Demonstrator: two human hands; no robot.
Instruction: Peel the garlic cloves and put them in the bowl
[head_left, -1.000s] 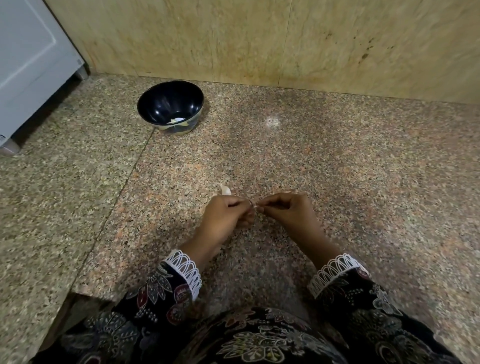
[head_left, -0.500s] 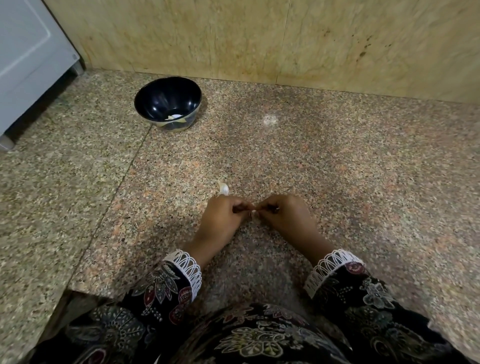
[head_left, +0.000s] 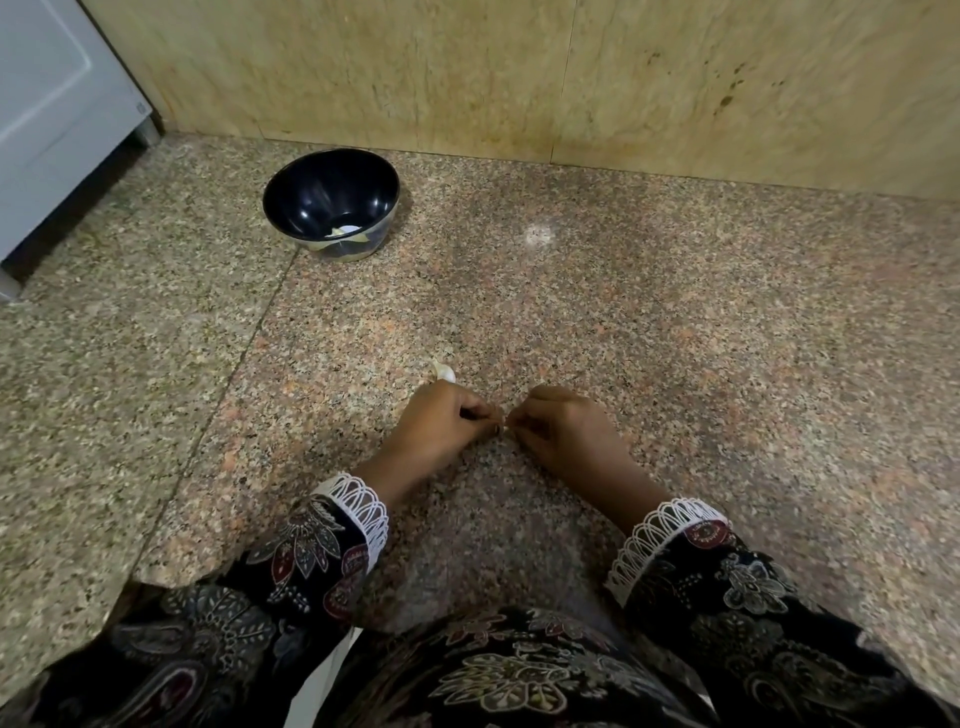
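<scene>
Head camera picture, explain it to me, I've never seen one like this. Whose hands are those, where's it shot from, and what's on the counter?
There is no machine here. A camera worn on a person's head looks forward and down, so you see their own two hands. The left hand and right hand meet fingertip to fingertip, pinching something too small to see clearly, likely a garlic clove being peeled. They work over a speckled stone counter. A pale garlic clove lies just beyond the left hand. A dark bowl stands farther back to the left, with something pale inside.
</scene>
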